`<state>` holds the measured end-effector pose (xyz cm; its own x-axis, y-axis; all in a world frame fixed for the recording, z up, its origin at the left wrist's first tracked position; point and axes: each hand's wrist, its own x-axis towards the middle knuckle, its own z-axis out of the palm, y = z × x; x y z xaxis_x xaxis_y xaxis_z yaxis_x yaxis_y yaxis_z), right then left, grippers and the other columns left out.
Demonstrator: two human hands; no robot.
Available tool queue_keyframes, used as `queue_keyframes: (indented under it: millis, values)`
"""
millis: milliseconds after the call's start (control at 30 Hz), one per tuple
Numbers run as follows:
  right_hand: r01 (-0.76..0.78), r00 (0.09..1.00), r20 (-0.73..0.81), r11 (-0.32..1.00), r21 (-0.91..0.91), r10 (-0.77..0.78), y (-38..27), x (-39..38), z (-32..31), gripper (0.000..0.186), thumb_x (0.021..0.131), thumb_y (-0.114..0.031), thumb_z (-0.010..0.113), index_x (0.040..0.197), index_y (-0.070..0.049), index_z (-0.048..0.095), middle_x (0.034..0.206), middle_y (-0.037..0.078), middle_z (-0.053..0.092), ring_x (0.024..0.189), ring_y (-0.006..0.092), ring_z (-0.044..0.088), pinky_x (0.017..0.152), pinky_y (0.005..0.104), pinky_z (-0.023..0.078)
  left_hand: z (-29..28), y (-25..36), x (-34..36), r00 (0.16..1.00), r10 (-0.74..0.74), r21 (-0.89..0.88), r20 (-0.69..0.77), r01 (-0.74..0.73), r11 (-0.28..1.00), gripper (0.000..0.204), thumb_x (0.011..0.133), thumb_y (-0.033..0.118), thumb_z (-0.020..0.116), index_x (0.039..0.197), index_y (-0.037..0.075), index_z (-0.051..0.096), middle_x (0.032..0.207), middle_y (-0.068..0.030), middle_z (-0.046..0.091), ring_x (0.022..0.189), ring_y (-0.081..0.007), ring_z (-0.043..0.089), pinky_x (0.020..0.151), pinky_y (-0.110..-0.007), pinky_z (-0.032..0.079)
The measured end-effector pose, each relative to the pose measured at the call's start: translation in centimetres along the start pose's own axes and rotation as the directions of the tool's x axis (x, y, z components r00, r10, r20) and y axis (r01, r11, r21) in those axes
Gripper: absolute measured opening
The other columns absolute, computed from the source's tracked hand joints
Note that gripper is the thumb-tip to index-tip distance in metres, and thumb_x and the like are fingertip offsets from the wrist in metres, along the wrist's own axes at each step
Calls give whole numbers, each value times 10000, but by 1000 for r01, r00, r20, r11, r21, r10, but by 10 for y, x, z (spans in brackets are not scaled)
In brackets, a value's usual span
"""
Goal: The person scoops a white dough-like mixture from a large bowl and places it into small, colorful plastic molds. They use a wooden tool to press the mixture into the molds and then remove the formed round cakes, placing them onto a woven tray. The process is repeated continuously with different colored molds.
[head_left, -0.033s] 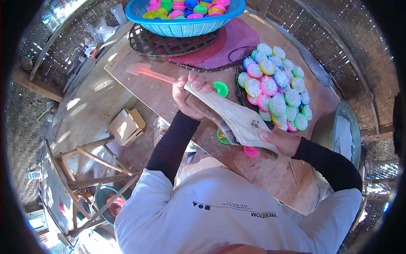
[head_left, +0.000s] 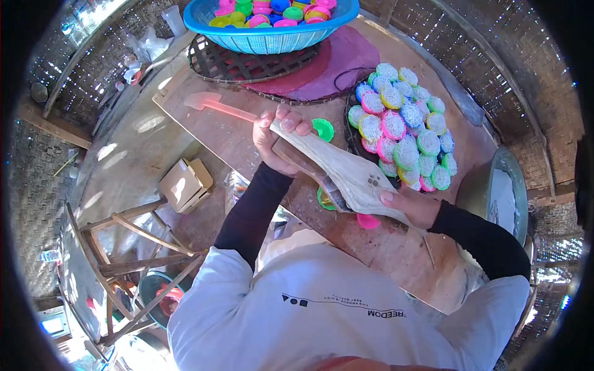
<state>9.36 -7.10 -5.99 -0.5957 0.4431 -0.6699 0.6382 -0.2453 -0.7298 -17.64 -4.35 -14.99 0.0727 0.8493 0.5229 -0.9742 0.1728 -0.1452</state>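
Over the brown table [head_left: 396, 263], we've got our left hand [head_left: 278, 136] clamped round the narrow end of a wooden tool [head_left: 346, 168], right hand [head_left: 413, 208] gripping the wide end, fingers probably tucked underneath.

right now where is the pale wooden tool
In the head view, just right of centre: the pale wooden tool spans from left hand to right hand, beside the white-topped cups.

On the table [head_left: 399, 260], a tray [head_left: 353, 139] of cups [head_left: 408, 115] lies between basket [head_left: 272, 41] and basin [head_left: 479, 185].
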Motion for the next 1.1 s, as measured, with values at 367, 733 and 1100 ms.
queue_keyframes:
  millis: [367, 733, 1100]
  values:
    - [-112, 980, -192, 949, -294, 56, -16, -16, -13, 796, 790, -730, 432, 724, 32, 651, 558, 70, 545, 494, 140, 515, 468, 321, 412, -11, -10, 1, 1000, 8, 160, -13, -6, 987, 169, 906, 333, 432, 836, 184, 469, 768, 78, 518, 806, -130, 515, 808, -389, 396]
    - [42, 982, -166, 962, -269, -89, -18, -2, 12, 723, 825, -680, 433, 607, -8, 589, 469, 38, 480, 450, 139, 505, 439, 313, 393, 14, 11, 1, 1000, 5, 294, -21, 2, 956, 192, 890, 350, 430, 811, 178, 461, 734, 74, 517, 779, -129, 523, 768, -364, 382]
    - [26, 961, -245, 923, -384, -129, -3, -16, 0, 719, 855, -631, 436, 717, 44, 643, 448, 97, 457, 433, 181, 482, 433, 372, 359, 7, -10, 5, 992, 78, 253, -96, -51, 966, 143, 881, 276, 473, 787, 168, 470, 716, 52, 500, 726, -152, 499, 725, -340, 394]
